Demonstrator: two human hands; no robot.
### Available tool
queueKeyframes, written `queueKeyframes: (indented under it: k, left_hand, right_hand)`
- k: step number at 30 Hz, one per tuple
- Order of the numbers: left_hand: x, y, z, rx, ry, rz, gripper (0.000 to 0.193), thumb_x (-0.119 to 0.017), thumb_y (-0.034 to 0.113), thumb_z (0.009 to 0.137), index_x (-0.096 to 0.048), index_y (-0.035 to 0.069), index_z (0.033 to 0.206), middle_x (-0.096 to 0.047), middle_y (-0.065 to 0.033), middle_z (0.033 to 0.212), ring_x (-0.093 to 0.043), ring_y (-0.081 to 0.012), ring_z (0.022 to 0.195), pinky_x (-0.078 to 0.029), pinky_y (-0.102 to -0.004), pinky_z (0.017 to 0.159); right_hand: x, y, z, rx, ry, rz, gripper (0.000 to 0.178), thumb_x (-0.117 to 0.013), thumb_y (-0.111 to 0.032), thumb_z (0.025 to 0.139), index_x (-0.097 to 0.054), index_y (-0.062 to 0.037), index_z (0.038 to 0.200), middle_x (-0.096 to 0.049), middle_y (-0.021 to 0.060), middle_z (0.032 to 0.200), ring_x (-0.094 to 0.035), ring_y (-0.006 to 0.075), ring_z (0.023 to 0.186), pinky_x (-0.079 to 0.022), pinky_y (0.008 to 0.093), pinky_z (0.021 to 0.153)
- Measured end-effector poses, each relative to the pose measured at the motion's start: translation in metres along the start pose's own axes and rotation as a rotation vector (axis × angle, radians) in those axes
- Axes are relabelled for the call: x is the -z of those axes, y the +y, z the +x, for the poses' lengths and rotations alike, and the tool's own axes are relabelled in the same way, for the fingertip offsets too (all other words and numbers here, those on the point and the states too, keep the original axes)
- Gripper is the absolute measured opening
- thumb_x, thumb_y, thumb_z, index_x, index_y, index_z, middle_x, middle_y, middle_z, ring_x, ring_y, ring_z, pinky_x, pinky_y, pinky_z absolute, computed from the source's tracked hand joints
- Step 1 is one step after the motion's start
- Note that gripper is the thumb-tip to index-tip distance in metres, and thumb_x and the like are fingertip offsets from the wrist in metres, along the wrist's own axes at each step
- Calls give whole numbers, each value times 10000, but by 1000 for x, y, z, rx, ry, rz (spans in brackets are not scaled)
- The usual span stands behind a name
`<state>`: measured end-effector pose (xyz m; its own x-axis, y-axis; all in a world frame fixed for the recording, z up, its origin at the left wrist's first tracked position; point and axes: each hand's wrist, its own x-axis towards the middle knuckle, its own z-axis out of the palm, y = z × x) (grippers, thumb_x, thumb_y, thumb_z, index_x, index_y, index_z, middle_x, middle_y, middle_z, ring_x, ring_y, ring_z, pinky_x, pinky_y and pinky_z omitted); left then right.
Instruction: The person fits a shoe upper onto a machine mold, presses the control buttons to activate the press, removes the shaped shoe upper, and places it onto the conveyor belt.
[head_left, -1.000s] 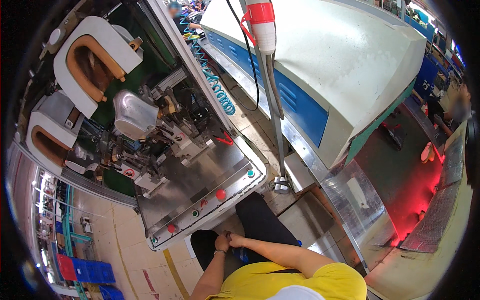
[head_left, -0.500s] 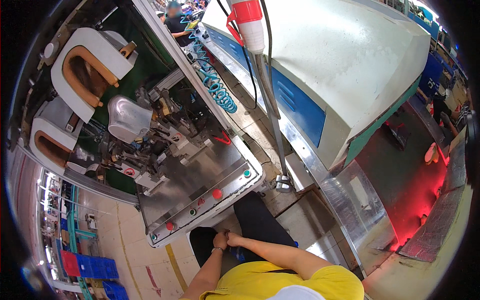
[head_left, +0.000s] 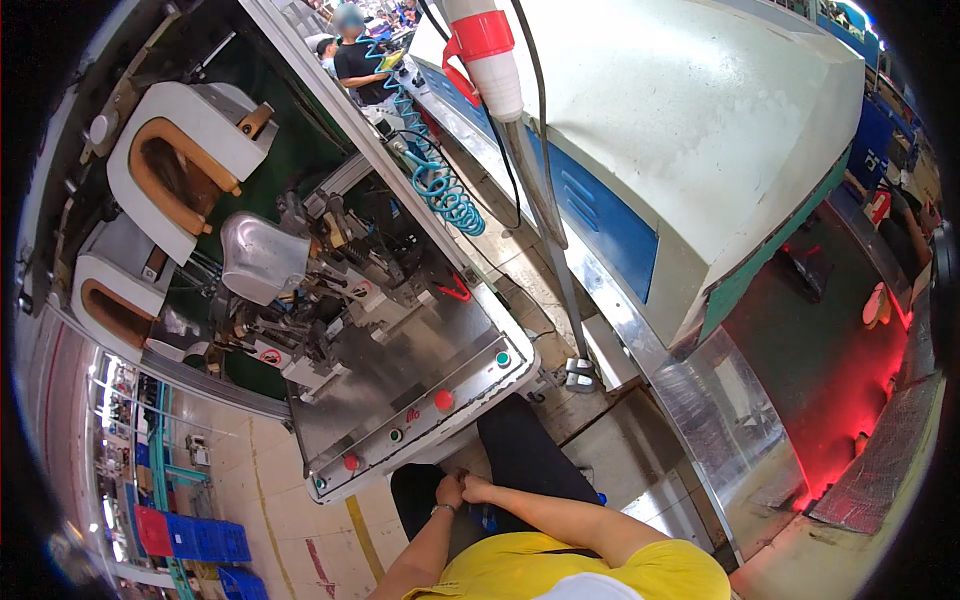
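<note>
Down at my lap, my left hand (head_left: 449, 491) and my right hand (head_left: 477, 489) meet over my dark trousers. The fingers of both are curled closed against each other, and what they hold, if anything, is too small to see. A bracelet or watch (head_left: 442, 509) circles my left wrist. Just ahead of my knees is the machine's front panel (head_left: 418, 415), with red and green push buttons. Behind it, a rounded silver metal form (head_left: 262, 258) sits among clamps. Two white U-shaped pads (head_left: 172, 165) with tan linings hang on the left. Neither hand touches the machine.
A pale machine housing (head_left: 690, 130) with a blue vented panel stands at right, beside a red-lit conveyor (head_left: 800, 370). A red-and-white plug connector (head_left: 488, 60) hangs on cables, near a coiled teal hose (head_left: 445, 195). Blue crates (head_left: 205, 538) are lower left; a person (head_left: 358, 60) stands far off.
The view has shifted slightly, so the machine and surroundings sit a little lower and farther right. My hands stay together in my lap.
</note>
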<state>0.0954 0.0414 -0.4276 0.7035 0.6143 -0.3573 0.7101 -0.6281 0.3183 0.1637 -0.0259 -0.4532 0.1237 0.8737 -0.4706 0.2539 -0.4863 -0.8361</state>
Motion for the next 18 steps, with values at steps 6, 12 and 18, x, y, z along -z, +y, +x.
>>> queueKeyframes:
  k: [6, 12, 18]
  left_hand:
    - [-1, 2, 3, 1, -31, -3, 254, -482, 179, 730, -573, 169, 966, -587, -134, 880, -561, -298, 811, -447, -381, 685]
    - [0, 4, 5, 35, -16, -28, 255, -478, 164, 732, -576, 159, 967, -585, -136, 895, -559, -299, 822, -446, -374, 697]
    - [-5, -1, 12, -8, -2, -91, 241, -469, 152, 746, -580, 125, 958, -583, -147, 898, -553, -306, 846, -438, -372, 728]
  right_hand:
    - [4, 3, 2, -11, 28, 30, 383, -492, -178, 727, -509, 30, 1047, -511, 198, 1068, -502, 312, 983, -396, 365, 835]
    - [-5, 15, 9, 29, 59, 21, 317, -464, -99, 672, -568, -18, 960, -554, 184, 985, -523, 302, 940, -413, 355, 794]
    - [-6, 11, 10, 28, 99, 121, 330, -470, -104, 674, -538, -16, 985, -544, 186, 998, -511, 311, 950, -410, 366, 792]
